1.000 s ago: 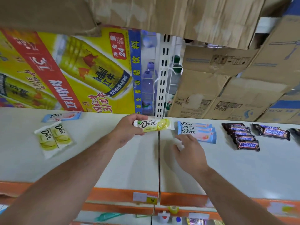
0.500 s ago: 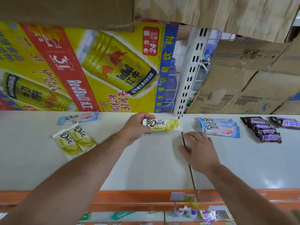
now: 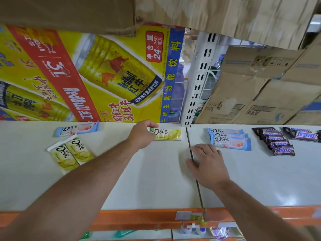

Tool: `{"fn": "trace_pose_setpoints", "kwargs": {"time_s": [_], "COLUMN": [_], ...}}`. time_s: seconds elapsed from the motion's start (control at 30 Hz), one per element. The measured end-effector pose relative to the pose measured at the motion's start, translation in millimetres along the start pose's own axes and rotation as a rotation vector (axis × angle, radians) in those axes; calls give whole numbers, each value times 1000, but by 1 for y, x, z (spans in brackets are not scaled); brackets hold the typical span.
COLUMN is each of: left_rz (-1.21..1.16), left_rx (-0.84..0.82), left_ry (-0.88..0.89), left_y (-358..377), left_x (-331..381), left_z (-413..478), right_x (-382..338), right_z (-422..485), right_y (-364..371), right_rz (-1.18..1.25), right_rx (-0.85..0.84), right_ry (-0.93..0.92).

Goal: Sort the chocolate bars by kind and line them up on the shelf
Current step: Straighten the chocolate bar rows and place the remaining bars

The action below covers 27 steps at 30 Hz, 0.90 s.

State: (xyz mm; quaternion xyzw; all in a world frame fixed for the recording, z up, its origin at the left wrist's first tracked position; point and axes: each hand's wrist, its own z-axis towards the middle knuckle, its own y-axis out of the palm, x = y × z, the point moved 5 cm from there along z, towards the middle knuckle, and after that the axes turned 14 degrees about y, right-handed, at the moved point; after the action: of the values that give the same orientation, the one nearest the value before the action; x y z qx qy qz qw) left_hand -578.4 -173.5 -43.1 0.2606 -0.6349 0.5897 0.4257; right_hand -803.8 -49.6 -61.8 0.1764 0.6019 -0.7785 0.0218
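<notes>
- Yellow Dove bar lies at the back of the shelf, just left of the seam between the two shelf boards. The left hand grips its left end, fingers curled over the wrapper.
- The right hand lies flat across the seam with straight fingers and holds nothing.
- Whether the bar rests fully on the board or is lifted a little, I cannot tell from this angle.
- Risk: held by one end only, the slick wrapper may swing or slip, so the bar would land crooked.
- Risk: its right end is near the seam and might catch there if pushed further right.
- Risk: the two yellow Dove bars lie well left of the seam, and a lone blue Dove bar lies beside them, so the kinds could end up split.
- Risk: the blue Dove stack sits just right of the seam, near the right hand's fingertips; a careless sweep would skew it. The Snickers bars lie further right.
- The shelf is white and smooth, with an orange front rail carrying a price tag at the seam.
- Behind, a Red Bull carton stands left of the seam, brown boxes stand right of it, and cardboard hangs overhead.
</notes>
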Motion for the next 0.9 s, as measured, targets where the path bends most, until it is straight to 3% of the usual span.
{"fn": "trace_pose_setpoints", "kwargs": {"time_s": [0.23, 0.6, 0.77, 0.9], "left_rz": [324, 413, 667, 738], "left_rx": [-110, -62, -14, -55], "left_ry": [144, 134, 215, 229], "left_y": [9, 10, 14, 21], "left_x": [3, -4, 1, 4], "left_z": [8, 7, -20, -51], "right_x": [1, 0, 1, 1], "right_z": [1, 1, 1, 2], "right_y": [1, 1, 2, 3], "right_rz": [2, 16, 17, -3], "right_rx": [-5, 4, 34, 23], "right_ry": [-4, -17, -27, -50]}}
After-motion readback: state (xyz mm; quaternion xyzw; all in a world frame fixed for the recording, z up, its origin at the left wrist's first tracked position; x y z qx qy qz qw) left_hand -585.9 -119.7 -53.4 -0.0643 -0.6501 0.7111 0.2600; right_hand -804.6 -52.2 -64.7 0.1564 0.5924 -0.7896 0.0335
